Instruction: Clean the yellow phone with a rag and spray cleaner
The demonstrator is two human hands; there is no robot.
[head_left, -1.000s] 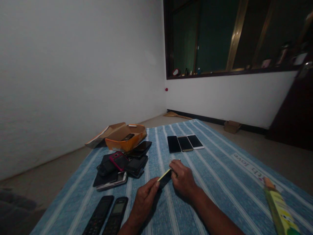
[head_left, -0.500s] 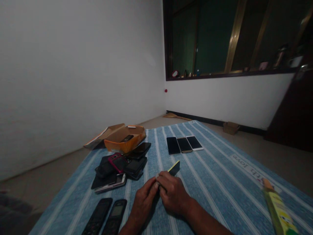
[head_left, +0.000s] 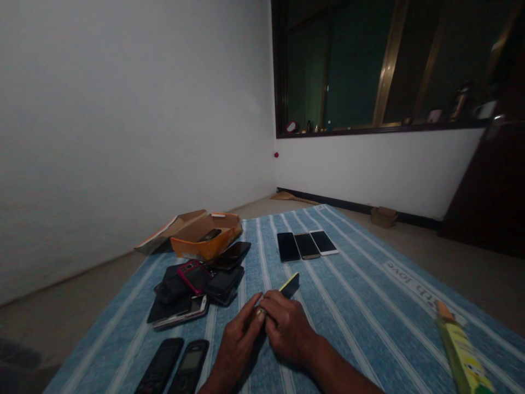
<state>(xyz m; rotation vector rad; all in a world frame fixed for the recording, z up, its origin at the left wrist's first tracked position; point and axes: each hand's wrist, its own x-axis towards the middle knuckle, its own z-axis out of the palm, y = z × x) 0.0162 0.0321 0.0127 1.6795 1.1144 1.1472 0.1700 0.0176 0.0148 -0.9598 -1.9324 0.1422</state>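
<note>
Over the striped cloth, a thin dark phone with a yellow-green edge (head_left: 290, 285) is held tilted, its far end sticking out past my fingers. My right hand (head_left: 285, 323) is closed over its middle. My left hand (head_left: 241, 335) pinches at the near end, thumb and fingers touching those of the right hand; that end is mostly hidden. Two dark keypad phones, one (head_left: 161, 365) beside the other (head_left: 190, 365), lie left of my hands. Farther up is a heap of phones, with a pink-framed one (head_left: 196, 276) on top.
Three phones lie in a row: a black one (head_left: 288, 247), a gold one (head_left: 307, 246) and a white one (head_left: 324, 242). An open orange box (head_left: 205, 247) with a phone inside stands behind the heap. A yellow-green package (head_left: 463, 350) lies at the right on the blue striped cloth (head_left: 361, 306).
The camera view has shifted slightly. My hands stay together on the phone, with only a small movement of the left fingers. The other phones have not moved on the cloth.
</note>
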